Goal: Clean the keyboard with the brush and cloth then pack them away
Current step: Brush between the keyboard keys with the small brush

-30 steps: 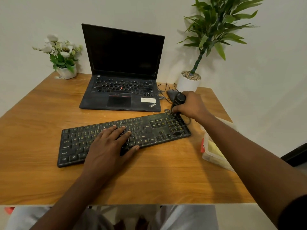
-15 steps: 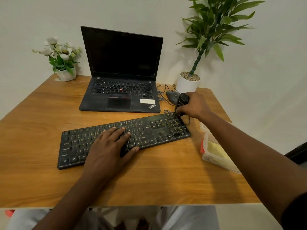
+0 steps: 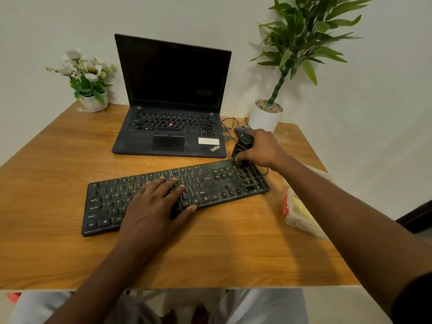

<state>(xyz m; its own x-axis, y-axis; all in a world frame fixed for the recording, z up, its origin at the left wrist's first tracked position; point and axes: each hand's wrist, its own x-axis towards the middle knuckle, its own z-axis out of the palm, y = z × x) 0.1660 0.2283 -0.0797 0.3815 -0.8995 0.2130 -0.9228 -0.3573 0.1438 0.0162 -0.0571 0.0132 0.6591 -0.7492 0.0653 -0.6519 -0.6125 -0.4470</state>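
Wooden counter [image 3: 58, 164]: one black plastic keyboard [image 3: 217, 183], left hand [image 3: 152, 206] fingers straight on keys; right hand [image 3: 261, 150] fingers gripping one black brush [image 3: 244, 142] at far-right keys.

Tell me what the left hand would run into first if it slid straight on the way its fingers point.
The left hand lies flat on the keyboard. Beyond its far edge comes bare table, then probably the front edge of the laptop, right of its trackpad.

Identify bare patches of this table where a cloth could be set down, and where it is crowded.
Free table patches: left of the laptop, between flower pot and keyboard; and the front strip between keyboard and near edge. Crowded: back right, where mouse, plant pot and the right hand holding the brush cluster.
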